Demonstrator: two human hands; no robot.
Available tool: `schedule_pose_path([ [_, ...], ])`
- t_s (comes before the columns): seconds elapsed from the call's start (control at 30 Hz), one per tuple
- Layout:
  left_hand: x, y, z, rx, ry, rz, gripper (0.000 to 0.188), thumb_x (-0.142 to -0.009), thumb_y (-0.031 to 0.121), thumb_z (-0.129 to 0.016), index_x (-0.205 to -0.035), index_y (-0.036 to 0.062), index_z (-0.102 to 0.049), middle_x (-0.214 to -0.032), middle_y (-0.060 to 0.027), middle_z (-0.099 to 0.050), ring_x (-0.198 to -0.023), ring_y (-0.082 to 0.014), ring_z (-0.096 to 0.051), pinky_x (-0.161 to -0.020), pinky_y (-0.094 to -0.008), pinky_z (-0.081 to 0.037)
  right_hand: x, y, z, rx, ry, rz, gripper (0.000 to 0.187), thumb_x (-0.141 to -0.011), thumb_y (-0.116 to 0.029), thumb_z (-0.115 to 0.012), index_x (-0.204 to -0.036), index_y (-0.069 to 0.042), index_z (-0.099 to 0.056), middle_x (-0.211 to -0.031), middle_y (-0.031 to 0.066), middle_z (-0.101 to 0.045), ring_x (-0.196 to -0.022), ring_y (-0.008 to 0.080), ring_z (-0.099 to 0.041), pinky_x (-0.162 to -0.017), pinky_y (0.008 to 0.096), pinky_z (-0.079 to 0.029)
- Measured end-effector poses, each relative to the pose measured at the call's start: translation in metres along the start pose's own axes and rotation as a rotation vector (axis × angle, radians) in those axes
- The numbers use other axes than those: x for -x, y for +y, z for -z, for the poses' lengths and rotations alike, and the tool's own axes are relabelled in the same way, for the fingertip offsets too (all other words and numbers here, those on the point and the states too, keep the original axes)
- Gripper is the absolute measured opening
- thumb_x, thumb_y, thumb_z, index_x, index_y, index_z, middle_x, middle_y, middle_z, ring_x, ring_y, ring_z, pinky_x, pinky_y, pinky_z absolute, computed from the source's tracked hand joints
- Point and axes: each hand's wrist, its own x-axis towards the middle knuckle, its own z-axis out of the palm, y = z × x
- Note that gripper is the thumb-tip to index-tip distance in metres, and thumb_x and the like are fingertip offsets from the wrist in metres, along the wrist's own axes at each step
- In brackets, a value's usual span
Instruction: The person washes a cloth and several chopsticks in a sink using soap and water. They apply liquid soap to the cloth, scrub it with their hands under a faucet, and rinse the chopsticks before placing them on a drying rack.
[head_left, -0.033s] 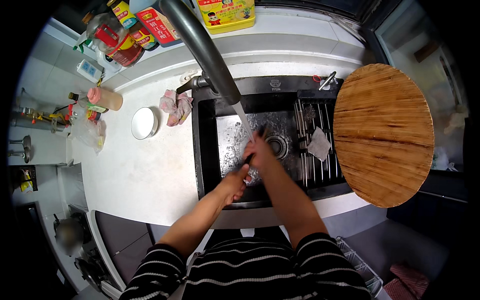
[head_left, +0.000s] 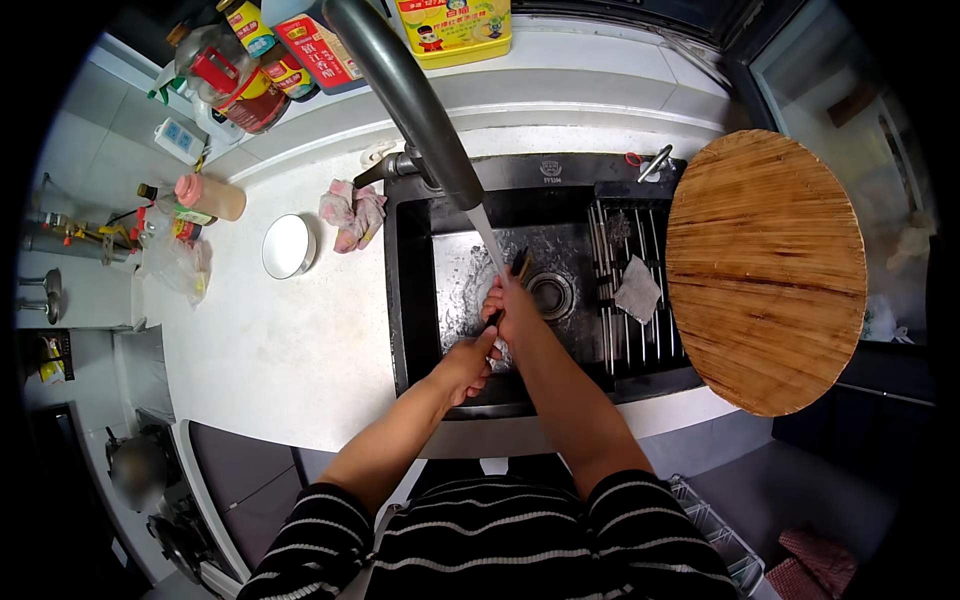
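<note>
Over the sink, both my hands are closed round slim dark sticks that look like chopsticks. My left hand grips the near end, its thumb along the top. Farther along, my right hand wraps round the middle, with a dark tip and a lighter tan one sticking out beyond it. A short dark stretch shows between the hands. Water runs from the grey tap onto my right hand. The drain lies just to the right of it.
A metal rack with a grey cloth spans the sink's right side. Beside it stands a round wooden board. On the left counter are a white bowl and a crumpled pink cloth. Bottles line the back ledge.
My right hand, blurred before, shows sharply now and has shifted slightly along the chopsticks. The two tips beyond it stand out more clearly. My left hand stays almost in place.
</note>
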Motion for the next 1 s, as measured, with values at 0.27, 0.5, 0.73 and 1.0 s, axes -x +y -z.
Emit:
schedule_pose_path([
  [0.27,0.024,-0.024,-0.005,-0.178,0.053,-0.093,0.046,-0.088,0.053,-0.044,-0.078,0.0077,-0.049,-0.045,0.0016,-0.034,-0.032,-0.0089,-0.029,-0.029,-0.0251,-0.02,0.006,-0.042,0.002,0.032,0.067,0.18,0.031,-0.088,-0.042,-0.051,-0.073,-0.016,-0.042,-0.051,-0.0054,-0.029,-0.04,0.0073,-0.027,-0.04,0.0236,-0.028],
  [0.5,0.002,-0.024,0.006,-0.265,0.149,-0.243,0.041,-0.088,0.047,-0.048,-0.073,0.0084,-0.052,-0.047,0.002,-0.038,-0.035,-0.0073,-0.032,-0.032,-0.0237,-0.021,0.011,-0.024,-0.009,0.125,0.045,0.213,0.038,-0.089,-0.048,-0.046,-0.071,-0.015,-0.04,-0.05,-0.0046,-0.028,-0.041,0.0101,-0.03,-0.042,0.0263,-0.032],
  [0.73,-0.018,-0.026,0.008,-0.1,0.13,-0.326,0.038,-0.089,0.041,-0.05,-0.073,0.0068,-0.053,-0.045,0.0027,-0.037,-0.033,-0.0063,-0.028,-0.031,-0.024,-0.02,0.015,-0.011,-0.018,0.335,-0.074,0.343,0.037,-0.088,-0.046,-0.048,-0.073,-0.013,-0.043,-0.05,-0.002,-0.036,-0.042,0.0102,-0.036,-0.044,0.0281,-0.037],
  [1.0,0.001,-0.019,0.027,0.007,-0.141,-0.225,0.038,-0.092,0.038,-0.045,-0.078,0.0039,-0.051,-0.044,0.0001,-0.034,-0.032,-0.0101,-0.028,-0.03,-0.0251,-0.02,0.027,-0.028,-0.02,0.207,-0.11,0.271,0.034,-0.092,-0.04,-0.043,-0.084,-0.007,-0.051,-0.065,0.0047,-0.052,-0.058,0.0196,-0.051,-0.056,0.0344,-0.045],
])
